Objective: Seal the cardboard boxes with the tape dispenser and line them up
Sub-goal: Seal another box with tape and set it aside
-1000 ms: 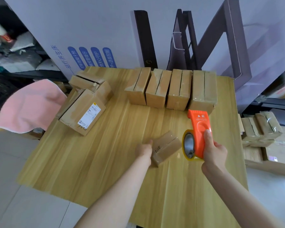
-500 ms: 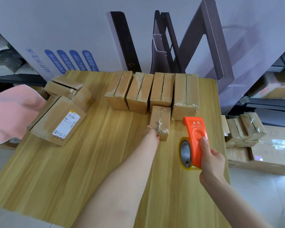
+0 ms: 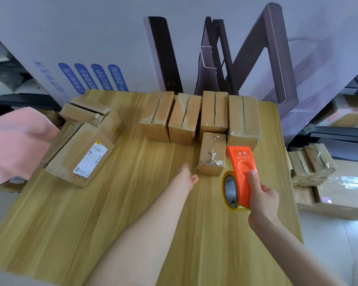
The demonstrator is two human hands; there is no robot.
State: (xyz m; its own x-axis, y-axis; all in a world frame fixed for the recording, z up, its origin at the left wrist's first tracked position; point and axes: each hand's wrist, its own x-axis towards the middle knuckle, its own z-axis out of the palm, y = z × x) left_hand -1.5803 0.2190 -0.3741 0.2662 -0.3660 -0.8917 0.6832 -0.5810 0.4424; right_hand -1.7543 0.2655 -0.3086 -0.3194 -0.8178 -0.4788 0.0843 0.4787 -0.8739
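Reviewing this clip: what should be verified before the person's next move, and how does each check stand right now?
1. Tape across the small box: ok.
2. It sits against the back row of four boxes: ok, though in front of the row, not beside it.
3. The left hand is free: ok, open and holding nothing.
4. The tape dispenser is in grip: ok, the right hand holds it.
5. The open-flapped box at the left of the table is sealed: not ok.
6. The labelled box is sealed: cannot tell.
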